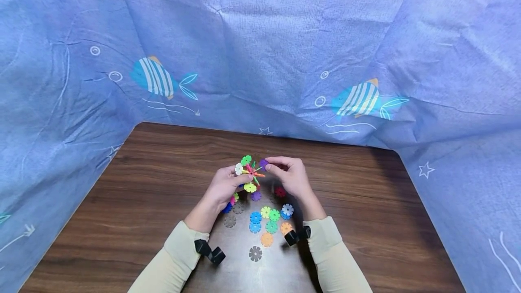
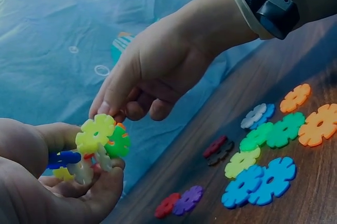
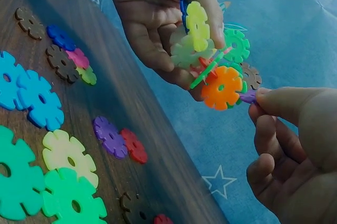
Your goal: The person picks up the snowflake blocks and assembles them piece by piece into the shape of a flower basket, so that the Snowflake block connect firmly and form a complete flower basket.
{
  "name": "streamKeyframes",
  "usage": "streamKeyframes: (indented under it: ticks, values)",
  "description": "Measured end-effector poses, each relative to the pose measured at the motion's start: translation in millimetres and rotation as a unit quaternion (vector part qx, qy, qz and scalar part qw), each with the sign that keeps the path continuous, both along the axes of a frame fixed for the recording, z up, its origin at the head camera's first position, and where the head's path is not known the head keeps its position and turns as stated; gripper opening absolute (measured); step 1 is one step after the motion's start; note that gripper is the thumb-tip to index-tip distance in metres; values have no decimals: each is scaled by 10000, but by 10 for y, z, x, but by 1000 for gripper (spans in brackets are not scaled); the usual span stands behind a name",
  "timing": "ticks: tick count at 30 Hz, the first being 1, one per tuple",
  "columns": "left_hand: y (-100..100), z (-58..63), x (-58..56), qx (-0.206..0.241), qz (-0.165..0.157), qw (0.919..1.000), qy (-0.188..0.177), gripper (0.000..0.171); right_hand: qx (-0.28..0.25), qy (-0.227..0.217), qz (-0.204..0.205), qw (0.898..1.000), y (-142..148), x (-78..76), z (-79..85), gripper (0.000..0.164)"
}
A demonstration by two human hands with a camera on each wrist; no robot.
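My left hand (image 1: 221, 186) grips a cluster of interlocking snowflake discs (image 3: 221, 88), held above the table. Slotted together at angles are yellow, whitish, dark blue, green, red and orange discs. At the cluster's right side, my right hand (image 1: 294, 177) pinches a purple snowflake disc (image 3: 247, 97) between thumb and fingers. In the right wrist view this disc meets the cluster's edge beside the orange disc; whether its slot is engaged I cannot tell. The left wrist view shows a yellow disc (image 2: 96, 133) facing the camera, while the right fingertips hide the purple one.
Loose discs lie on the brown wooden table (image 1: 163, 171) below the hands: blue (image 1: 255, 227), green (image 1: 271, 226), orange (image 1: 267, 239), purple (image 1: 256, 196), red (image 1: 280, 191) and brown (image 1: 255, 253). Several overlap. A blue fish-print cloth (image 1: 260, 58) hangs behind the table.
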State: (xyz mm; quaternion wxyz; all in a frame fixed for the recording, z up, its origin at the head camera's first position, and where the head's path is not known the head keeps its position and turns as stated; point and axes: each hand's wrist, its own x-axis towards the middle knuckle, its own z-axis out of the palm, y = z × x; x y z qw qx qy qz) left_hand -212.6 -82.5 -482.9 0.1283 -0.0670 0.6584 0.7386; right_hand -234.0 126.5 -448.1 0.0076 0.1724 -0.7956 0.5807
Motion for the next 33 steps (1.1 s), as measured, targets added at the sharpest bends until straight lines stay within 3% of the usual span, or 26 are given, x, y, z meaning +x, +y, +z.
streamKeyframes:
  ticks: [9, 18, 22, 26, 33]
  values:
    - [28, -36, -21, 585, 21, 9978, -303, 35, -182, 56, 162, 9997, 28, -12, -24, 22]
    - [49, -58, -9, 529, -255, 9972, -453, 36, -2, -12, 269, 9996, 45, -31, -39, 18]
    - [40, -68, 9, 384, -390, 9977, -389, 31, 133, -62, 294, 9995, 44, -121, -180, 18]
    - [51, -74, 14, 424, -303, 9982, -302, 31, 90, -65, 362, 9993, 71, -192, -304, 20]
    - [13, -46, -8, 567, -22, 9976, -391, 32, -56, -40, 209, 9998, 208, -198, -292, 26]
